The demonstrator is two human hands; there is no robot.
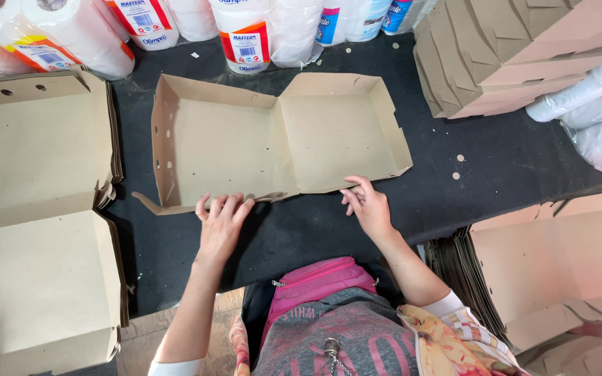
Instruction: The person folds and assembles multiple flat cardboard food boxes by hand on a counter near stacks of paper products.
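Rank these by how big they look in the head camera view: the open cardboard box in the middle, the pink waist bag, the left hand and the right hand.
1. Open cardboard box, clearly the largest.
2. Pink waist bag, though it sits nearer the camera.
3. Left hand and right hand look about alike, so no ranking between them.

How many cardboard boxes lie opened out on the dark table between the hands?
1: the opened box lies mid-table, left hand and right hand at its near edge. Stacks of flat boxes at the sides may hide more.
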